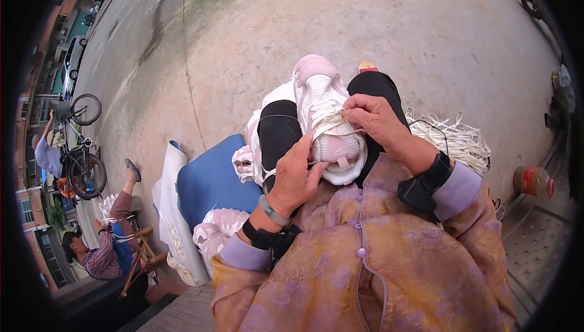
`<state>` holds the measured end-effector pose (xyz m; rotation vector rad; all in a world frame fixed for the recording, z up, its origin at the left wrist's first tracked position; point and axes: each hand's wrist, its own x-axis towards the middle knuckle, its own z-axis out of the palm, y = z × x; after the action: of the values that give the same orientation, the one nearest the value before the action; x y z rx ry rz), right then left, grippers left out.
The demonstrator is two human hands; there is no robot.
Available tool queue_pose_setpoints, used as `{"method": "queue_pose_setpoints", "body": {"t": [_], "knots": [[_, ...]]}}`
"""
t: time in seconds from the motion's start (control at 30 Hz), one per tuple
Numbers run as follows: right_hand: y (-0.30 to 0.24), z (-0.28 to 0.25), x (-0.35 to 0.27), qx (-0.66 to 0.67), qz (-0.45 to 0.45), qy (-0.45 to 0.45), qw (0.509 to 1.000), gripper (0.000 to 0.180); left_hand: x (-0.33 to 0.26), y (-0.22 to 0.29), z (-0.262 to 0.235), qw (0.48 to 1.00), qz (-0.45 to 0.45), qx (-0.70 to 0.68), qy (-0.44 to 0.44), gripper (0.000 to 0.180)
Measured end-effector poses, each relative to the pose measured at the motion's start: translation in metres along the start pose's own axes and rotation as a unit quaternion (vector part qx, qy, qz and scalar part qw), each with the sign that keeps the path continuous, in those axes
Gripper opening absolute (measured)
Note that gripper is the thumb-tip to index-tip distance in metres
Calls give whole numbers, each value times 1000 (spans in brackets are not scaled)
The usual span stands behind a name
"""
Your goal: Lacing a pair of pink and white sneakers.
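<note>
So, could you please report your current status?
Left fingers at pink-and-white sneaker; right fingers pinching white laces. Sneaker's toe points away. Nothing visible in the way.

The pink-and-white sneaker point(323, 97) lies across my lap, toe pointing away from me. At the sneaker's right side, my right hand point(378, 124) pinches a white lace point(328, 126) over the tongue; at its lower left, my left hand point(292, 174) rests against the collar (whether it grips a lace end too, I can't tell). Right of the sneaker spreads a heap of white laces point(453, 143), with a bottle point(533, 182) beyond. Left of it lies a blue sheet point(213, 177); farther left, another person point(106, 262) sits.
</note>
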<state>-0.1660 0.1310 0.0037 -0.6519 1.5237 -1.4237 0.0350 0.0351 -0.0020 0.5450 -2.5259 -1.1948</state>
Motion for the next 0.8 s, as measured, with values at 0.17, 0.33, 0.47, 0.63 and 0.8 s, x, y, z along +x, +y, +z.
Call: {"method": "queue_pose_setpoints", "body": {"t": [0.17,0.33,0.47,0.63,0.8], "knots": [[-4,-10,7,21,69,-60,996,16,4,5,1,999,18,40,17,55],[-5,-8,13,-67,35,-55,996,24,9,5,6,997,42,53,38,55],[1,-7,12,-135,-12,-42,990,28,8,6,8,997,32,60,44,55],[-7,-7,6,-60,25,-58,996,25,11,10,4,999,16,40,33,52],[-7,-8,-2,-135,-50,-61,988,38,21,26,-16,998,-47,36,-21,43]]}}
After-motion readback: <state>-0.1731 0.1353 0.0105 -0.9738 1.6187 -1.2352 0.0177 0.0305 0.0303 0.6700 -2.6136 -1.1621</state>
